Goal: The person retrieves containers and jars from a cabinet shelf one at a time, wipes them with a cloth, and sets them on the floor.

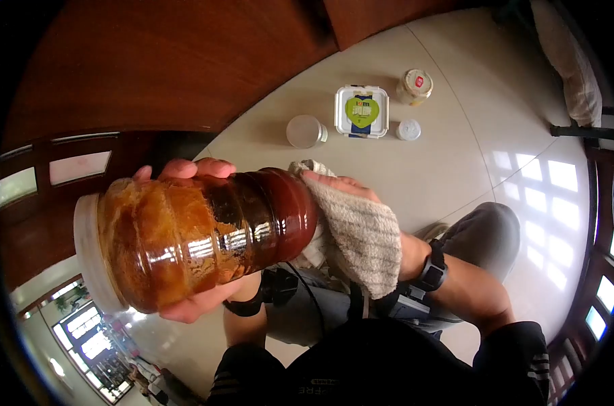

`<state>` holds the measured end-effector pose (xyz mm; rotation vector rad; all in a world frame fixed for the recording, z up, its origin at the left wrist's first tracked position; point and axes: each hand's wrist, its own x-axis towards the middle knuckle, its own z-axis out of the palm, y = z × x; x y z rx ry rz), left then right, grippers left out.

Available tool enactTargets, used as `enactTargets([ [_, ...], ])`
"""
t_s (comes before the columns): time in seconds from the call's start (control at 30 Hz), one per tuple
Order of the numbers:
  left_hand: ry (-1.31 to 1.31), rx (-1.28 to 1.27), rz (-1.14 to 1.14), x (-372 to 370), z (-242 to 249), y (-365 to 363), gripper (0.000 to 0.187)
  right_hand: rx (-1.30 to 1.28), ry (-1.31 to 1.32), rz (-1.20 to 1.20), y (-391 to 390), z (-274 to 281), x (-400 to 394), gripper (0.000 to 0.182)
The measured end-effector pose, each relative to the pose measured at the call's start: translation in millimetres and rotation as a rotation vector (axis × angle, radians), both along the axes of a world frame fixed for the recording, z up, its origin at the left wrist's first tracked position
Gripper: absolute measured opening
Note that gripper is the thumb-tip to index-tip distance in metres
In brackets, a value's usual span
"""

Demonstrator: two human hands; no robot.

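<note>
A large clear ribbed plastic jar [236, 223] lies tilted on its side in the air, close to the camera. Amber and dark brown contents fill it, and its whitish lid [94, 254] points left. My left hand [197, 302] is wrapped round the lid half from behind, with fingertips showing above and the thumb below. At the base end, my right hand [344, 184] grips a beige striped cloth [362, 233] pressed against the jar. Most of the right fingers are hidden behind the cloth.
On the tiled floor [449, 162] stand a white-lidded container with a green heart label [361, 111], a round translucent tub [305, 131], a jar with a red-marked lid [415, 86] and a small white-capped container [408, 130]. A brown wooden cabinet [178, 61] rises at upper left.
</note>
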<state>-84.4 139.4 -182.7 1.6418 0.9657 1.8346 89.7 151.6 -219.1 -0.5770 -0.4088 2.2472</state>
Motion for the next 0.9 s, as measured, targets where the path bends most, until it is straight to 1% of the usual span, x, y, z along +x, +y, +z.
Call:
enactTargets([
  [0.03,0.015,-0.037,-0.091,-7,1,0,0.102,0.12,-0.063,-0.064,-4,-2,-2,0.026],
  [0.07,0.032,-0.077,-0.178,-13,3,1,0.103,0.122,0.007,-0.114,-10,-5,-5,0.026],
  [0.1,-0.036,-0.092,-0.145,-3,0,1,0.103,0.125,0.08,-0.16,-16,-8,-8,0.027],
  [0.13,-0.117,-0.098,-0.182,1,-2,-1,0.105,0.015,0.284,-0.191,-24,-13,-13,0.028],
  [0.2,-0.266,-0.076,-0.236,13,-5,-6,0.111,-0.125,0.472,-0.181,-30,-21,-14,0.028],
  [0.23,-0.146,-0.094,-0.341,7,2,-3,0.112,-0.16,0.455,-0.142,-31,-23,-12,0.027],
  [0.33,0.089,-0.221,-0.434,2,23,-9,0.108,-0.267,0.42,-0.022,-37,-27,-5,0.026],
  [0.37,0.205,-0.289,-0.407,-8,31,-14,0.108,-0.297,0.41,0.022,-37,-28,-4,0.026],
  [0.47,0.231,-0.283,-0.451,-23,50,-6,0.111,-0.46,0.485,0.14,-28,-27,-10,0.024],
  [0.5,0.267,-0.161,-0.348,-15,37,-4,0.105,-0.529,0.528,0.172,-23,-26,-13,0.023],
  [0.57,-0.114,-0.032,-0.214,5,17,-11,0.101,-0.299,0.3,0.141,-11,-14,-12,0.024],
  [0.6,-0.031,-0.234,-0.282,-7,25,-17,0.102,-0.186,0.182,0.124,-4,-7,-9,0.024],
  [0.63,0.057,-0.433,-0.348,-26,43,-19,0.103,-0.191,0.062,0.121,2,2,-7,0.022],
  [0.73,-0.118,-0.193,-0.334,1,12,-12,0.102,-0.319,0.265,-0.058,13,4,-4,0.02],
  [0.77,-0.066,-0.148,-0.301,5,7,-12,0.104,-0.376,0.247,-0.055,16,8,-4,0.021],
  [0.83,0.04,-0.023,-0.201,12,1,-5,0.103,-0.419,0.342,-0.074,8,-6,-5,0.025],
  [0.9,0.102,0.042,-0.118,19,-7,-1,0.104,-0.447,0.262,-0.074,-4,-18,-8,0.029],
])
